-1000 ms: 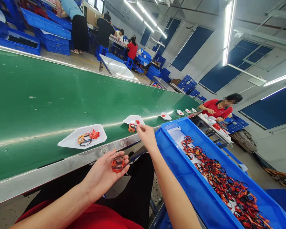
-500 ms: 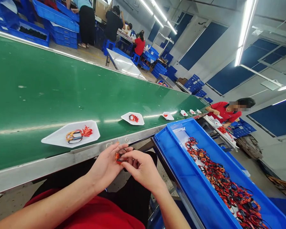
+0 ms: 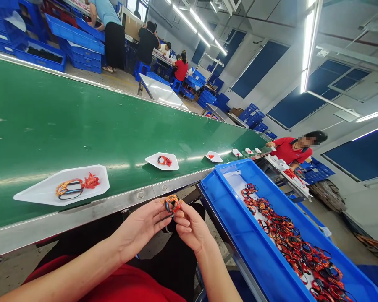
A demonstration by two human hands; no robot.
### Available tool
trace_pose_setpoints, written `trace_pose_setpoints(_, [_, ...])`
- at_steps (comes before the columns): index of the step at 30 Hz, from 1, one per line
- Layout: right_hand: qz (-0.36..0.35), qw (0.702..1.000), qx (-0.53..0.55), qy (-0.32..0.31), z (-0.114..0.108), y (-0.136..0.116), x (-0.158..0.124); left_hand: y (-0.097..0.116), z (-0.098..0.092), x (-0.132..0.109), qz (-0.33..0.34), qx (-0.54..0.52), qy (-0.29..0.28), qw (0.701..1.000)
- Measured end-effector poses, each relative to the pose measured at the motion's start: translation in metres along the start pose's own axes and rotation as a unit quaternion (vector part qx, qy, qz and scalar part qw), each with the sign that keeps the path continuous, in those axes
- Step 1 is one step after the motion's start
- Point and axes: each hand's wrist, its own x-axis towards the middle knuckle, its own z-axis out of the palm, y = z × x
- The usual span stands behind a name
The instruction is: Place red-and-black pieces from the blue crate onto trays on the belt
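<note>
A small coil of black, orange and red wires (image 3: pixel 172 204) is held up between my hands, just in front of the conveyor's metal edge. My left hand (image 3: pixel 146 224) grips its left side with the thumb and fingertips. On the other side, my right hand (image 3: pixel 190 226) pinches the coil, its remaining fingers curled in. Left of my hands, a white pointed tray (image 3: pixel 44 193) on the green belt carries an orange and black coil with red ends. Another white tray (image 3: pixel 173 165) farther along holds a smaller red and black coil.
The green conveyor belt (image 3: pixel 66 121) runs across in front of me, with several more small trays toward its far end. At right, a blue bin (image 3: pixel 255 239) holds many wire coils. A person in red (image 3: pixel 290 151) sits beyond it; others work in the background.
The coil has been raised and turned between my hands, and my left fingers have closed in on it. Trays on the belt have shifted left. The far person's arm has reached toward the belt.
</note>
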Motion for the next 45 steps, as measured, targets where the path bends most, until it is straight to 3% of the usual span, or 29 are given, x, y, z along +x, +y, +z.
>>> trace_pose_setpoints(8, [0.031, 0.997, 0.066, 0.025, 0.002, 0.006, 0.006, -0.001, -0.003, 0.005, 0.001, 0.009, 0.034, 0.999])
trace_pose_setpoints(13, [0.008, 1.0, 0.015, 0.026, 0.007, 0.005, 0.009, -0.003, -0.007, 0.008, -0.002, -0.004, 0.041, 0.999])
trace_pose_setpoints(16, [-0.081, 0.991, -0.092, 0.046, 0.021, -0.016, 0.013, -0.001, -0.004, 0.004, 0.007, 0.03, 0.054, 0.998])
trace_pose_setpoints(19, [-0.22, 0.938, -0.259, 0.071, 0.041, -0.062, 0.024, 0.005, 0.0, -0.002, 0.12, 0.186, 0.031, 0.975])
trace_pose_setpoints(21, [-0.288, 0.871, -0.387, 0.093, 0.052, -0.102, 0.035, 0.011, -0.002, -0.002, 0.24, 0.329, 0.01, 0.913])
trace_pose_setpoints(23, [-0.319, 0.78, -0.517, 0.148, 0.057, -0.142, 0.05, 0.017, -0.008, 0.004, 0.326, 0.442, -0.005, 0.836])
trace_pose_setpoints(25, [-0.313, 0.687, -0.615, 0.227, 0.053, -0.177, 0.066, 0.021, -0.016, 0.013, 0.359, 0.518, -0.009, 0.776])
trace_pose_setpoints(26, [-0.305, 0.664, -0.634, 0.254, 0.049, -0.191, 0.074, 0.022, -0.02, 0.018, 0.362, 0.548, -0.008, 0.754])
trace_pose_setpoints(31, [-0.255, 0.621, -0.674, 0.308, 0.018, -0.229, 0.086, 0.021, -0.032, 0.03, 0.362, 0.661, -0.012, 0.657])
trace_pose_setpoints(37, [-0.247, 0.571, -0.692, 0.366, -0.017, -0.261, 0.025, 0.019, -0.039, 0.034, 0.412, 0.801, -0.004, 0.435])
trace_pose_setpoints(39, [-0.23, 0.553, -0.697, 0.394, -0.038, -0.274, -0.003, 0.018, -0.042, 0.038, 0.433, 0.816, 0.002, 0.382])
trace_pose_setpoints(41, [-0.199, 0.536, -0.703, 0.423, -0.065, -0.282, -0.029, 0.017, -0.043, 0.043, 0.447, 0.823, 0.004, 0.351])
trace_pose_setpoints(45, [-0.118, 0.49, -0.716, 0.483, -0.129, -0.281, -0.064, 0.013, -0.045, 0.051, 0.454, 0.83, -0.008, 0.323])
